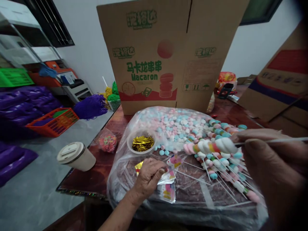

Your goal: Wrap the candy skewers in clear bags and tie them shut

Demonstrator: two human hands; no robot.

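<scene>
My right hand (271, 166), close to the camera, pinches the thin white stick of a candy skewer (209, 146). Pink, white and orange marshmallow pieces line the skewer, which points left above the table. Lower and further left, my left hand (149, 176) has its fingers curled at a clear printed bag (175, 161), apparently pinching its edge. Beneath that hand lies a stack of printed bags (167, 192) with silvery backs. Finished marshmallow skewers (223, 163) are heaped under and beyond the raised one. Loose pastel marshmallows (178, 125) spread behind, on clear plastic sheeting.
A white bowl (128, 146) holds gold twist ties. To its left are a bag of small pink candies (108, 142) and a lidded cup (79, 157) near the table edge. A large carton (149, 80) stands behind; another carton (284, 83) leans at right.
</scene>
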